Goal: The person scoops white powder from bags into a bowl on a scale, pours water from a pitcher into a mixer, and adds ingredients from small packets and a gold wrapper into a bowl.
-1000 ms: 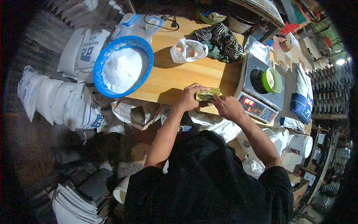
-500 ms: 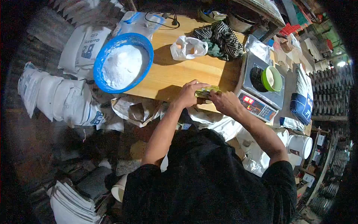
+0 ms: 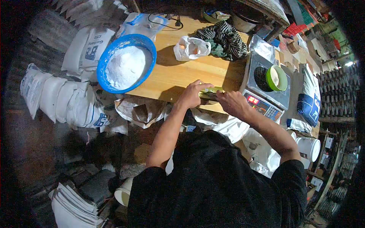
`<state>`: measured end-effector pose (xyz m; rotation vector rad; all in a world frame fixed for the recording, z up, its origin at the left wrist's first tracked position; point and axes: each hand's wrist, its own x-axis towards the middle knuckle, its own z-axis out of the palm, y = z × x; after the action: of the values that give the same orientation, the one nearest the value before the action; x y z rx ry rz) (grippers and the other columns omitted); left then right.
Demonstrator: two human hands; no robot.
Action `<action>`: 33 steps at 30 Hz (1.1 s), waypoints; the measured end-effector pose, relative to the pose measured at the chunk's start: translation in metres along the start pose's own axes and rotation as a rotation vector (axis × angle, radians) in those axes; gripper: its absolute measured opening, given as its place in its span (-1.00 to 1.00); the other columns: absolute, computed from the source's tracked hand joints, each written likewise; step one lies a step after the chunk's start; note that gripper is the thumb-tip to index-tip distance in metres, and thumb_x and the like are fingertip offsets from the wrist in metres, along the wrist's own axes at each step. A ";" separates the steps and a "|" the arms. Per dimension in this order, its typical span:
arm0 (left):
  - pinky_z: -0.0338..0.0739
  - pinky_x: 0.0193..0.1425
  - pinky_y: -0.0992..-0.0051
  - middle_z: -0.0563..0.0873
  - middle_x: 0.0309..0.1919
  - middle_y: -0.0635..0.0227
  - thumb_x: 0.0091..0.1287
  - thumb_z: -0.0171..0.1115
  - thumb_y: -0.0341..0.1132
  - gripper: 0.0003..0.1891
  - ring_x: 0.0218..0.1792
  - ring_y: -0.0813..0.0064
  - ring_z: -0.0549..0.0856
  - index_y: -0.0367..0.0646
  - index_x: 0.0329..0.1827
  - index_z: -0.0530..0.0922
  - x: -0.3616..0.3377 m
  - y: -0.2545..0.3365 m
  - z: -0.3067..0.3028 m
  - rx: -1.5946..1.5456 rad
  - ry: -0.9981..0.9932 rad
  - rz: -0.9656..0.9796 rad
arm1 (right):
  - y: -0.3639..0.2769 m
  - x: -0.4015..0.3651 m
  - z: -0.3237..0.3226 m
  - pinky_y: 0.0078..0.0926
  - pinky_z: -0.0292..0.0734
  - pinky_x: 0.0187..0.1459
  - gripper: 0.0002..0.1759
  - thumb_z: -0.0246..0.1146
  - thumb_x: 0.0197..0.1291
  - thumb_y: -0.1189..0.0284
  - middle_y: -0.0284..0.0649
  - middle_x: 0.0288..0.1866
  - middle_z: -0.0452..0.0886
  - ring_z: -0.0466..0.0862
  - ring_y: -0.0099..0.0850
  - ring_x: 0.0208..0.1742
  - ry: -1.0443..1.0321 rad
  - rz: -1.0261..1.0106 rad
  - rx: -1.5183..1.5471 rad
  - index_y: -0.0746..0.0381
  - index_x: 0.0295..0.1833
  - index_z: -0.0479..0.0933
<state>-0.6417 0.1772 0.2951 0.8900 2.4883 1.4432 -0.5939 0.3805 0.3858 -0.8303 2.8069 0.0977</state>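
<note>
My left hand [image 3: 191, 95] grips one end of a small yellow-green packet [image 3: 208, 93] above the front edge of the wooden table. At its other end, the fingers of my right hand [image 3: 233, 103] are closed on the packet. What the packet contains cannot be made out. To the left stands a blue basin [image 3: 100, 78] heaped with white powder [image 3: 127, 67]. On the right, a digital scale [image 3: 249, 80] with a red lit display carries a green bowl [image 3: 283, 81] with pale contents.
A white plastic bag [image 3: 186, 54] with round brownish items sits mid-table [image 3: 169, 81], beside a zebra-striped cloth [image 3: 232, 40]. A black cable [image 3: 167, 26] lies at the back. Printed white sacks [image 3: 78, 100] are stacked at left; another sack [image 3: 310, 102] stands beyond the scale.
My right hand has shifted slightly to the right, still gripping the packet. The packet looks a little flatter. My left hand stays almost in place.
</note>
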 end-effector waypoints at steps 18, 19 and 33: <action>0.52 0.22 0.32 0.61 -0.08 0.16 -0.14 0.29 -0.61 -0.29 0.04 0.13 0.62 0.09 0.21 0.60 0.001 0.010 -0.004 0.016 -0.057 -0.077 | 0.021 -0.017 0.002 -0.24 0.61 -0.51 -0.82 0.13 0.28 0.37 -0.15 -0.52 0.67 0.73 -0.23 -0.49 -0.042 0.033 -0.096 0.17 -0.22 0.62; 0.52 0.22 0.32 0.60 -0.06 0.15 -0.14 0.28 -0.61 -0.28 0.04 0.13 0.62 0.10 0.21 0.60 0.000 0.012 -0.004 0.006 -0.056 -0.076 | 0.022 -0.020 -0.003 -0.24 0.62 -0.49 -0.81 0.12 0.30 0.36 -0.12 -0.51 0.67 0.74 -0.22 -0.47 -0.059 0.017 -0.101 0.18 -0.22 0.61; 0.38 0.36 0.15 0.33 0.25 0.10 -0.08 0.56 -0.27 -0.13 0.29 0.05 0.39 0.11 0.41 0.39 -0.037 0.048 -0.012 0.113 0.183 -0.110 | 0.077 0.039 0.138 0.07 0.48 0.00 -0.52 0.19 0.04 0.45 0.29 -0.10 0.54 0.50 0.28 0.02 0.310 0.204 0.535 0.41 0.10 0.38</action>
<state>-0.5960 0.1661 0.3348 0.6523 2.7277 1.4202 -0.6424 0.4418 0.2432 -0.4594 2.9546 -0.7759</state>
